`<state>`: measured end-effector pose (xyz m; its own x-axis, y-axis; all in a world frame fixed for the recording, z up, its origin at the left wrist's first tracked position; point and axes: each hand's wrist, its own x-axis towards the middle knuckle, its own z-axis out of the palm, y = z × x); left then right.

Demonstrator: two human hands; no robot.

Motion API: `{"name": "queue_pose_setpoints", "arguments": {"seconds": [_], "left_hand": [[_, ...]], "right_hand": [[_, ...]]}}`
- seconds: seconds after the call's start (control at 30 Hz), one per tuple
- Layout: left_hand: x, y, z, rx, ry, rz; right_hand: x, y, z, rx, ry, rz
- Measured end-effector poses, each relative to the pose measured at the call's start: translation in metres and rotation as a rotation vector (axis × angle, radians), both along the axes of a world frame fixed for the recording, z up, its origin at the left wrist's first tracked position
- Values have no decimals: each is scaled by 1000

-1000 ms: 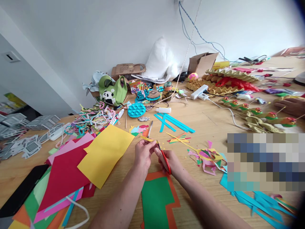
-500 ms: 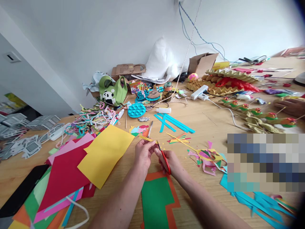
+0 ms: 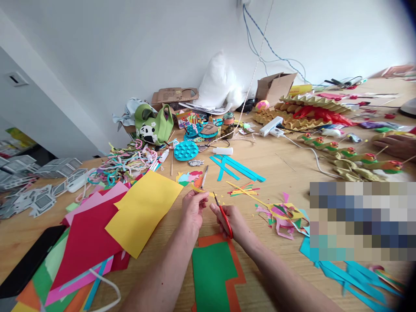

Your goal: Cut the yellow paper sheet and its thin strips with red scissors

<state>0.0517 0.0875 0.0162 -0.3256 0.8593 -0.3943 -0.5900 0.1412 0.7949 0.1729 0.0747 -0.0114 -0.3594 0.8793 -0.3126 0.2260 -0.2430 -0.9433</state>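
Between thumb and fingers, my left hand (image 3: 194, 209) pinches a narrow yellow paper strip (image 3: 197, 188). My right hand (image 3: 231, 216) grips red-handled scissors (image 3: 225, 216), their dark blades pointing up and left beside the strip's right end. Whether the blades touch the paper I cannot tell. Under my wrists lies a green paper sheet (image 3: 212, 271) on top of an orange sheet (image 3: 239, 274). Yellow sheets (image 3: 147, 208) lie left of my left hand, partly over a red sheet (image 3: 89, 236). Thin coloured paper strips (image 3: 243, 190) sit just beyond the scissors.
Blue paper strips (image 3: 238, 168) and a pen (image 3: 205, 176) lie farther back. Paper scraps (image 3: 282, 216) are to the right, near painted egg-carton pieces (image 3: 351, 151). A black phone (image 3: 30, 260) rests at left. Another person's hand (image 3: 396, 143) shows at the far right.
My left hand has shifted slightly left, away from the scissors, with the yellow strip. A small gap now shows between my two hands. The right hand stays nearly still.
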Motion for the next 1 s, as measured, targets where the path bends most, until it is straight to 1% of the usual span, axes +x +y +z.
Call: {"name": "queue_pose_setpoints", "arguments": {"seconds": [0.27, 0.43, 0.57, 0.77, 1.0], "left_hand": [[5, -2, 4, -11, -127, 11], [9, -4, 5, -3, -213, 82], [10, -4, 4, -4, -270, 134], [15, -6, 0, -3, -274, 128], [21, -9, -1, 17, -263, 92]], "right_hand": [[-4, 0, 4, -45, 52, -18], [-5, -1, 7, -42, 66, -28], [-5, -2, 5, -9, 78, -19], [-4, -2, -2, 116, 46, 27], [-2, -1, -3, 99, 34, 7]]}}
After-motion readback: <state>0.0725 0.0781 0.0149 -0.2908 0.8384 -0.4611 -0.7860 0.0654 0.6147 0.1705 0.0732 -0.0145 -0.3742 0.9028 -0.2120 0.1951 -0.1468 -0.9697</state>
